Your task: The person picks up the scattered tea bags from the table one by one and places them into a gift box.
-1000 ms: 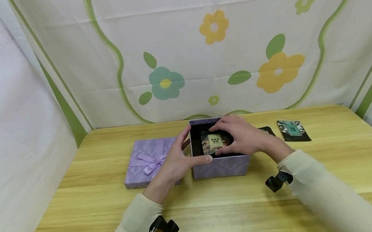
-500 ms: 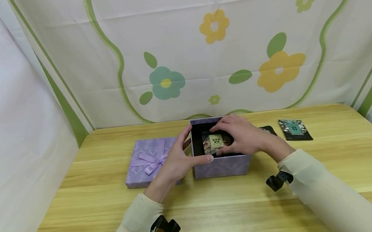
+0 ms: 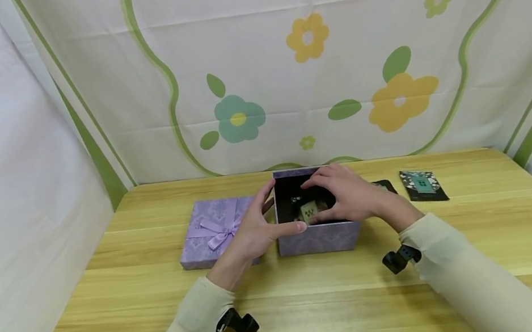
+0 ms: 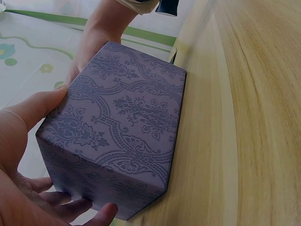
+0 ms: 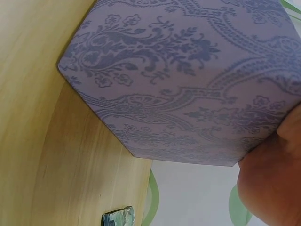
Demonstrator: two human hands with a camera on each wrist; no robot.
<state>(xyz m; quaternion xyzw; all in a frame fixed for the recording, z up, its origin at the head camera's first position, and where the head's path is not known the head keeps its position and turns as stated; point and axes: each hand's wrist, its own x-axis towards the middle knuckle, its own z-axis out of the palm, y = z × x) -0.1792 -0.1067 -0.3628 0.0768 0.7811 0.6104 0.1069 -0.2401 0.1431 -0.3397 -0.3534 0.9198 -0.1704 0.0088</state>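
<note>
A purple patterned box [image 3: 316, 240] with a black inside stands uncovered mid-table in the head view. My left hand [image 3: 255, 231] holds its near left corner; the thumb lies over the front rim and the fingers rest along the left wall, as the left wrist view shows. Over the box's right wall reaches my right hand [image 3: 347, 194], thumb and fingers parted inside. Near that thumb, a dark packet [image 3: 309, 211] with a pale label sits tilted, low in the box. The right wrist view shows mostly the box's outer wall [image 5: 188, 80], hiding those fingertips.
A purple lid [image 3: 209, 232] with a ribbon bow lies left of the box, partly behind my left forearm. Right of the box are a dark packet [image 3: 385, 186], partly hidden by my right wrist, and another with a teal label [image 3: 423, 185]. A flowered curtain hangs behind the table.
The pale-labelled packet has dropped lower and tilted inside the box, away from the right fingertips, which remain parted. Both hands have stayed nearly in place.
</note>
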